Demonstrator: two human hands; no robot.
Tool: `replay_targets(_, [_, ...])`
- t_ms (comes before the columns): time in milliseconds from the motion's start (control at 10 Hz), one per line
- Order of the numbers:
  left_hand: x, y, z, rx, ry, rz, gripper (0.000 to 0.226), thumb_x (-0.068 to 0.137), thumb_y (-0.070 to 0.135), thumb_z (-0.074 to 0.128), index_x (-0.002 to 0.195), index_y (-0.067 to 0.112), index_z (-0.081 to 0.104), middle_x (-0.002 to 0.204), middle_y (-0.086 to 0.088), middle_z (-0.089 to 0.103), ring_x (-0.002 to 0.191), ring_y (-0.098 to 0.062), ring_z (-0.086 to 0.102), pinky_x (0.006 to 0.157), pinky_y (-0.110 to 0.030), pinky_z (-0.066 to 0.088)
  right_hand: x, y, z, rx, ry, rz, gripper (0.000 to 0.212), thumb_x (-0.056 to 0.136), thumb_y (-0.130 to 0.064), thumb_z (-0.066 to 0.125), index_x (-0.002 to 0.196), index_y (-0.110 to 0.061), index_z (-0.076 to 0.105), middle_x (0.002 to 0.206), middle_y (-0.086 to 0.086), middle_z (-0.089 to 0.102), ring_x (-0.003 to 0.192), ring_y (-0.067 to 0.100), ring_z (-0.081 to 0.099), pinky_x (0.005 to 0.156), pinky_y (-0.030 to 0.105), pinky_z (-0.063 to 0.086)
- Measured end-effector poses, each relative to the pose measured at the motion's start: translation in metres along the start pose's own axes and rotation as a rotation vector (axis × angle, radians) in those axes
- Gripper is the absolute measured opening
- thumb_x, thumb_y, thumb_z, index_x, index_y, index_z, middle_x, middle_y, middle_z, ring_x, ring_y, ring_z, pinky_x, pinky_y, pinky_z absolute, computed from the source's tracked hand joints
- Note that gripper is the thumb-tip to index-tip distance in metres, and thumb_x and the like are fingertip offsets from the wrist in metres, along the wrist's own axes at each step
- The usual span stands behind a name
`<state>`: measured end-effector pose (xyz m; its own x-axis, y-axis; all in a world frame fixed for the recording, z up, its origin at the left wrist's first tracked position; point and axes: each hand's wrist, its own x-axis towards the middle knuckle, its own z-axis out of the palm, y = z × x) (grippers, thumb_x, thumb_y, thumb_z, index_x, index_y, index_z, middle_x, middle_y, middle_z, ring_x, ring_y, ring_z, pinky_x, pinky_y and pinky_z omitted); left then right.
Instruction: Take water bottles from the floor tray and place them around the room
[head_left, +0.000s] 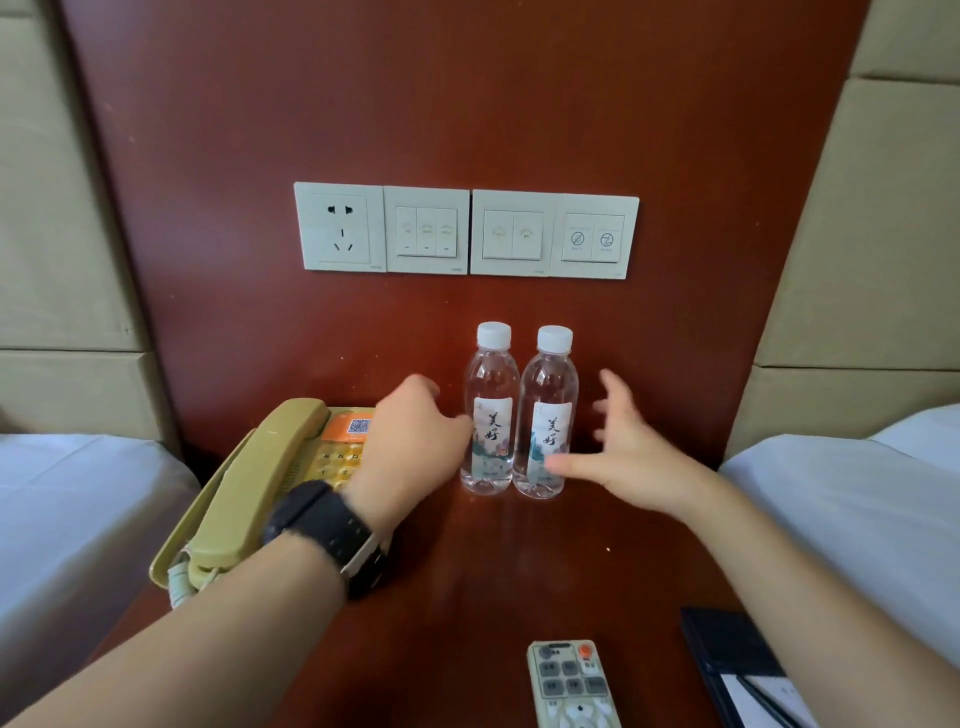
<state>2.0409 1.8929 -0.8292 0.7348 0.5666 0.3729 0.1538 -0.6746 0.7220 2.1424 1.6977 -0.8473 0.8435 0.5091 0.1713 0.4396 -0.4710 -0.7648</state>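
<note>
Head view: two bottles stand upright and touching on the counter, caps up, long axes vertical, against the red wall panel. The left bottle (490, 410) lies just right of the left grip (415, 441), whose curled fingers are loose and hold nothing; whether a fingertip brushes the label, I cannot tell. The right bottle (548, 415) lies just left of the right grip (623, 452), which is spread wide and empty, its thumb crossing in front of the bottle's base. Each hand is nearest its own bottle. Both bottles look placed, so I judge the next move draws straight back toward the body, clear of the phone (260, 483) left of the left grip
</note>
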Motion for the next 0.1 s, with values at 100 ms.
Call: replay_targets(100, [-0.0229,0.0198,-0.0489,-0.11,0.322,0.212,0.005,0.074,0.025,0.065,0.077,0.026,0.07,0.063,0.013,0.067,0.066,0.0,0.063,0.054,-0.008,0.039,-0.0322,-0.0269,-0.0292,0.095,0.338,-0.271,0.056,0.076,-0.038,0.073,0.126,-0.044,0.047,0.118,-0.011,0.065,0.11,0.01,0.062,0.094,0.039,0.052])
